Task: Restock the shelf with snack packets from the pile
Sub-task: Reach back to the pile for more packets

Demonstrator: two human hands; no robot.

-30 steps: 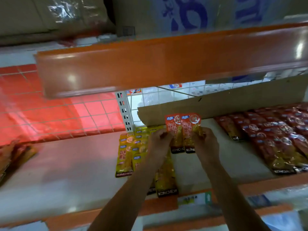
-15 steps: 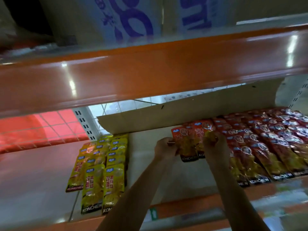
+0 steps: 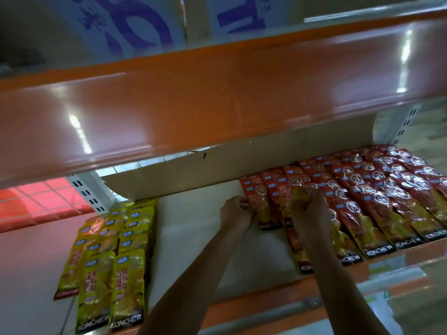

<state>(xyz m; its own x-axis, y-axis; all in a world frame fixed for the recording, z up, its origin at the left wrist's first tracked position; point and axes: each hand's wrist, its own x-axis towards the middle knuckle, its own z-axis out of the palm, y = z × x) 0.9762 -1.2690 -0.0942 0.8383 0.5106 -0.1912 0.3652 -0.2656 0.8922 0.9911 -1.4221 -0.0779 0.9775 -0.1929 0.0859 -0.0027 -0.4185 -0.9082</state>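
The left hand (image 3: 235, 212) pinches the left edge of a few glossy red plastic snack packets (image 3: 260, 201); the right hand (image 3: 308, 209) curls its fingers over their right side, low on the white shelf board (image 3: 193, 226), just beside the rows of matching red packets (image 3: 377, 197)

White reflections streak glare across the glossy orange shelf lip (image 3: 217, 105), which bends with wide-angle distortion. Below it the shelf (image 3: 191, 228) sits dim, a red glow at its left edge; motion blur softens every outline.
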